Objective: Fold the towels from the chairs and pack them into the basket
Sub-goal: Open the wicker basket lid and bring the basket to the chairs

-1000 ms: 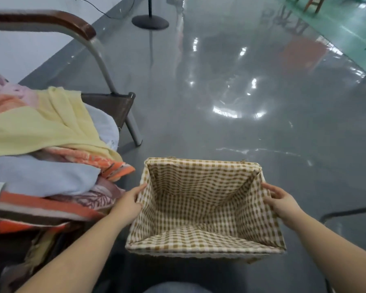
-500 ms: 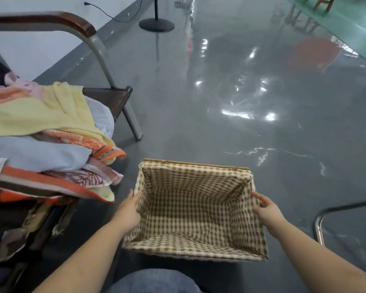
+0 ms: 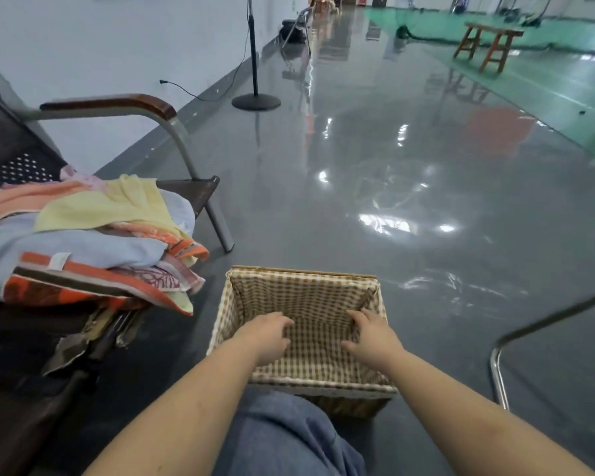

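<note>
A wicker basket (image 3: 299, 289) with a brown gingham lining stands on the grey floor just in front of my knee. Both my hands are down inside it. My left hand (image 3: 267, 334) rests on the lining at the left, fingers bent downward. At the right, my right hand (image 3: 371, 334) lies with fingers spread on the lining. Neither hand holds a towel. A loose pile of towels (image 3: 83, 235), yellow, light blue, peach and orange-striped, lies on the chair (image 3: 110, 104) to my left.
A metal chair frame (image 3: 495, 355) curves in at the right edge. A pole stand with a round base (image 3: 256, 101) and a trailing cable stands by the wall. A wooden stool (image 3: 488, 42) is far off on the green floor area.
Both hands left the basket's outer sides and moved down inside onto the lining. The camera tilted up, showing more of the room, and my knee came into view.
</note>
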Tool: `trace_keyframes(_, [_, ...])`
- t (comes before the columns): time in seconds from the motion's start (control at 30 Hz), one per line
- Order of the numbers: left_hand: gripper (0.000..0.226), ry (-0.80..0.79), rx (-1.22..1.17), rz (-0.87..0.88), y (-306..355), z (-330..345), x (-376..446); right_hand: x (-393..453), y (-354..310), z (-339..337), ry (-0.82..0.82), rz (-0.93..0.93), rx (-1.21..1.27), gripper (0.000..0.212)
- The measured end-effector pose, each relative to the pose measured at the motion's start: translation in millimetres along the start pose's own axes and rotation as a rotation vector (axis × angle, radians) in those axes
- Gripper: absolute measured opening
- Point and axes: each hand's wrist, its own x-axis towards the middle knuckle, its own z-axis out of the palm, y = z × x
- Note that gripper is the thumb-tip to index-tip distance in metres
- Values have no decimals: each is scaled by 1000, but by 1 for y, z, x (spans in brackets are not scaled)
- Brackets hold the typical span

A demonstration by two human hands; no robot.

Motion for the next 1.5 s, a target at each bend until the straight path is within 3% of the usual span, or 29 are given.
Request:
trace_keyframes(0.3, [54,187,173,46,6,-44,-65,-38,-45,-49,172,-127,-161,66])
trace_keyframes(0.53, [52,236,261,77,7,-51,-86,-47,-50,-42,164,-172,-211,68])
trace_keyframes(0.8, [53,103,131,-8,-10,-9,-81,-31,-52,-15,73,-188,-193,70])
trace_keyframes(1.1, [56,-75,46,-51,-28,52,-35,-25,-13,57,-137,-69,38,65])
trace_keyframes(1.33, [64,-204,247,-54,-34,85,-4,-20,10,88,-148,41,72,41])
trace_keyframes(1.5, [43,-129,335,-48,-37,88,8,-24,14,97,-44,48,103,37])
